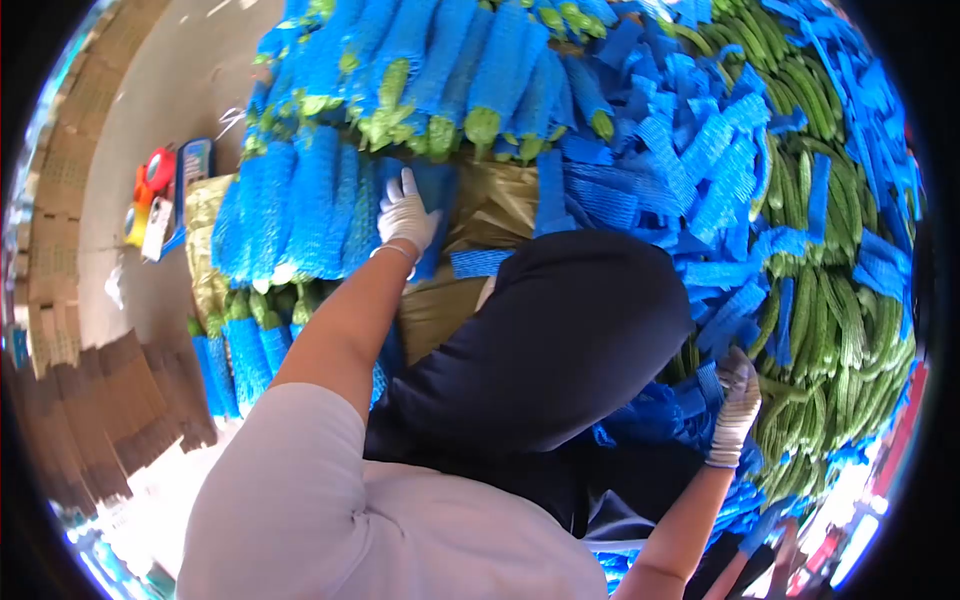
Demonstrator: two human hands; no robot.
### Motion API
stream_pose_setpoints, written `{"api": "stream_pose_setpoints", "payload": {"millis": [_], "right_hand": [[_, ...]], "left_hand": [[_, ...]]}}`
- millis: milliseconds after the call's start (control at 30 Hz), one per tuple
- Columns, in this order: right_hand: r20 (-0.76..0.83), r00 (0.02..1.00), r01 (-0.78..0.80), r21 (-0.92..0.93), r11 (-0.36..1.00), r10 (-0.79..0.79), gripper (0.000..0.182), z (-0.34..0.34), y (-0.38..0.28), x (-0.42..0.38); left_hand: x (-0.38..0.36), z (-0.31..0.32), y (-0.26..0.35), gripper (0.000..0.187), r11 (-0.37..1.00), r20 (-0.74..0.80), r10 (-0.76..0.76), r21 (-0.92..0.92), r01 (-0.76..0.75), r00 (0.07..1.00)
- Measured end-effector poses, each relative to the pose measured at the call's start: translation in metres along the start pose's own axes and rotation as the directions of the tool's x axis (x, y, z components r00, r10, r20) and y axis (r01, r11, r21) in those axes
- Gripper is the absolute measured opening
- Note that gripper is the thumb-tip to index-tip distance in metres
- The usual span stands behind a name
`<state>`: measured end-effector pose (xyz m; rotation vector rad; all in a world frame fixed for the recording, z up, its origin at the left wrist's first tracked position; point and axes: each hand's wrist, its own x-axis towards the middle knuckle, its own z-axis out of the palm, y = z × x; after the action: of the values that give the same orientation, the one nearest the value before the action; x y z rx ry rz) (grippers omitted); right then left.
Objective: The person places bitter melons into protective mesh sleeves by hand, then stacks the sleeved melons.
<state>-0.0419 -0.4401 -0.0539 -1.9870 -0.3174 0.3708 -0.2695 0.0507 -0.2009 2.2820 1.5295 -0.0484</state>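
Note:
My left hand (408, 214), in a white glove, lies with its fingers stretched out on the last blue-sleeved gourd (432, 225) of the middle row. To its left are more long green gourds in blue foam net sleeves (305, 205), laid side by side. My right hand (738, 400), in a striped, smudged glove, has its fingers closed low on the right. Beside it are loose blue net sleeves (710, 382) and bare, ridged green gourds (850, 400) that look like luffas. What its fingers hold, if anything, is hidden.
More sleeved gourds (480, 70) fill the far row. Loose blue sleeves (690, 150) are heaped right of centre. Gold-brown sheeting (490, 205) shows between the rows. My bent knee (600, 310) fills the middle. Tape rolls (158, 168) and a phone (157, 228) lie left, near cardboard (110, 390).

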Motion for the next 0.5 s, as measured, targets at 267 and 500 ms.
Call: {"api": "stream_pose_setpoints", "payload": {"millis": [267, 500], "right_hand": [[0.242, 0.97, 0.158, -0.621, 0.768, -0.005, 0.047, 0.102, -0.037, -0.011], [0.299, 0.951, 0.25, -0.606, 0.756, -0.074, 0.044, 0.2, 0.025, 0.004]], "left_hand": [[0.011, 0.033, -0.036, 0.075, 0.968, 0.244, 0.212, 0.078, -0.237, 0.946], [0.039, -0.032, 0.028, 0.046, 0.421, 0.473, 0.414, -0.857, 0.297, 0.778]]}}
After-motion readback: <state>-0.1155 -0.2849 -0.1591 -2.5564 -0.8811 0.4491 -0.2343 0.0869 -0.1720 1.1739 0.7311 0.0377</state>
